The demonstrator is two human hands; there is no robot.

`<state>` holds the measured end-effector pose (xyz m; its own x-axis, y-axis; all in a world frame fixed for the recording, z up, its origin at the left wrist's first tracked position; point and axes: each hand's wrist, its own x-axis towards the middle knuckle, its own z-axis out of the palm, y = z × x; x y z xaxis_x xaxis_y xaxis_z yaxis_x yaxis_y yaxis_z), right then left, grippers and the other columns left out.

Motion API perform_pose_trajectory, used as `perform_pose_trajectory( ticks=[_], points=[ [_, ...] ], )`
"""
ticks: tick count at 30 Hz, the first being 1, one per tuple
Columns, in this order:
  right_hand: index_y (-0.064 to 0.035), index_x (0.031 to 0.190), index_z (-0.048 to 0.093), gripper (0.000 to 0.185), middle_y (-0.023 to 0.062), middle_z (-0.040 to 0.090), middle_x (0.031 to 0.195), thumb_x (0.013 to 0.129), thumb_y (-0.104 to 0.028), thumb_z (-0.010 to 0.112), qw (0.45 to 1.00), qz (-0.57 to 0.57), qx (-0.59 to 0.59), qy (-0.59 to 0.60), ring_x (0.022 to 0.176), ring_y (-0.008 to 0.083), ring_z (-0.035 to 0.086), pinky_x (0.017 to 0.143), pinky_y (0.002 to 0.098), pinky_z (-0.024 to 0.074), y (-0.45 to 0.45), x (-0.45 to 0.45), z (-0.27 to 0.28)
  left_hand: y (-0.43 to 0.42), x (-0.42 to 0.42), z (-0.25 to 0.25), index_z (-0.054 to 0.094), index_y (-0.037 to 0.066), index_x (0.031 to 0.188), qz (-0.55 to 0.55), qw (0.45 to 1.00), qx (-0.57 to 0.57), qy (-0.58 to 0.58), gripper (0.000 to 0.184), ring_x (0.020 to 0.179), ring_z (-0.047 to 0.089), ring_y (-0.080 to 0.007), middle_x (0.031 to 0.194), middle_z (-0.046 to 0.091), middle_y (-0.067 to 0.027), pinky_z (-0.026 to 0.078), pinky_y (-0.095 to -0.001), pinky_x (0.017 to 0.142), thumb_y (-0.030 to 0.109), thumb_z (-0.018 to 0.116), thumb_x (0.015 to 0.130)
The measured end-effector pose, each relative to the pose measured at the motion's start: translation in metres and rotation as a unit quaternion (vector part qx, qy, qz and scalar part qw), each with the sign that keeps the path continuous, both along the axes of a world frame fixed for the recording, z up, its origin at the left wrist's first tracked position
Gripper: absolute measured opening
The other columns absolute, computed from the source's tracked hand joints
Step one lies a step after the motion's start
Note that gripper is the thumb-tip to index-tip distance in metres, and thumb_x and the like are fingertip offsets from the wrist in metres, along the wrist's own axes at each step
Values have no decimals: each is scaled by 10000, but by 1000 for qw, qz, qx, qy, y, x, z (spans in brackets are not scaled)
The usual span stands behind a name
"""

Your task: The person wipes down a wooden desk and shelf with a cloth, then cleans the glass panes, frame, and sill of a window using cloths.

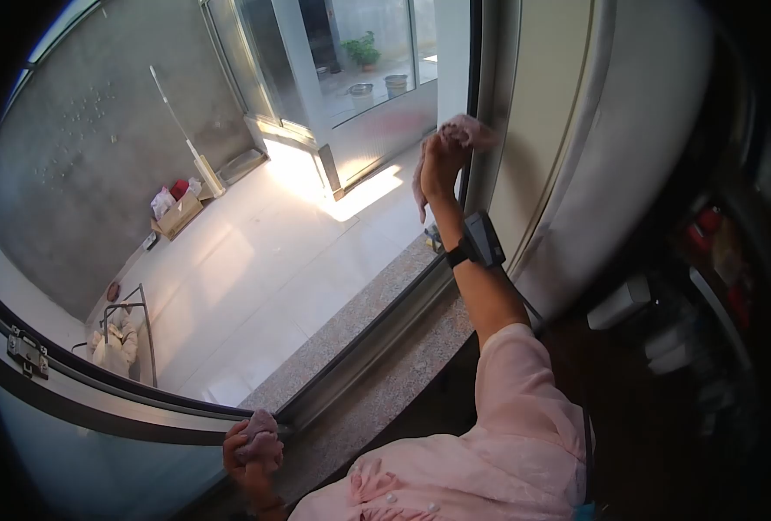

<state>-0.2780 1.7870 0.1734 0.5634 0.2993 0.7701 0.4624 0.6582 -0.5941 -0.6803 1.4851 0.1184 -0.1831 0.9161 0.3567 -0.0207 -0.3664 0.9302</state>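
Observation:
My right hand [442, 171], a black device strapped to its wrist, is stretched up to the upright side of the window frame [487, 165]. It is closed around a mauve cloth [468, 132], which touches the frame, with a loose end hanging below the fingers. Low on the left, my left hand [234, 453] grips a second mauve cloth [262, 441] by the lower corner of the frame. Between the hands runs the dark metal window track [359, 343], along a speckled stone sill [385, 382].
Beyond the window lie a tiled floor [255, 269], a cardboard box [177, 215] and a metal-framed stand [147, 334]. A metal latch [28, 349] sits on the left sash. A pale wall panel [546, 113] rises at right, with blurred household things beyond it.

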Motion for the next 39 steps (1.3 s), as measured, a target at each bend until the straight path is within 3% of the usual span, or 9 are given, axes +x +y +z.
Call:
perform_pose_trajectory(
  ticks=[9,12,13,22,28,29,31,32,39],
  points=[
    [-73,1103,465,349,166,402,1176,834,-279,381,889,-363,142,-241,1119,328,336,922,544,182,25,24,229,1,-10,-17,484,61,835,48,992,-51,104,200,880,492,-237,980,490,-161,422,-352,762,17,486,640],
    [15,1129,407,404,197,405,1149,827,-253,393,772,-569,9,-284,1071,325,378,910,386,289,24,93,187,4,-48,-36,478,61,838,81,979,42,184,218,855,503,-255,981,474,-169,462,-360,715,9,484,627],
    [-52,661,431,136,113,446,603,748,-134,495,843,-396,119,-344,569,277,436,597,368,346,34,115,176,7,-52,-39,492,60,838,78,979,80,172,239,853,506,-264,987,465,-164,464,-372,723,0,449,610],
    [-5,897,491,282,187,525,839,868,-243,343,943,-292,-112,-111,789,333,507,702,382,383,-4,59,-140,-3,-25,24,446,86,928,111,980,5,165,329,886,476,-296,1050,425,-185,510,-340,585,112,393,604],
    [-51,608,321,378,67,319,506,895,-296,288,986,-111,79,-101,455,228,284,476,352,261,14,51,-46,-20,-28,11,450,94,967,83,978,-12,189,347,988,418,-294,1066,430,-176,427,-399,788,127,418,623],
    [31,1122,404,405,210,392,1149,809,-224,414,987,-158,16,-33,1067,321,371,931,403,265,15,41,-30,-23,-26,11,450,94,967,86,977,-17,193,347,988,418,-294,1066,430,-176,427,-399,788,127,418,623],
    [40,1097,407,395,209,398,1131,800,-217,446,969,-228,59,-69,1080,299,361,942,412,244,3,35,-27,-27,-29,13,447,90,961,57,994,-50,73,349,991,414,-289,1070,427,-171,436,-390,775,107,414,613],
    [-59,599,308,385,71,339,540,899,-298,270,972,-163,109,-127,496,212,296,488,337,259,8,50,-51,-23,-28,7,447,99,954,77,989,-6,124,353,948,444,-283,1073,418,-166,486,-340,668,82,422,603],
    [12,793,466,334,153,470,748,874,-280,326,904,-34,-229,358,706,250,450,671,333,375,-63,-104,-240,-31,-29,-24,467,72,902,7,989,-131,63,311,907,466,-250,1035,458,-184,419,-372,777,32,433,595]
  ],
)
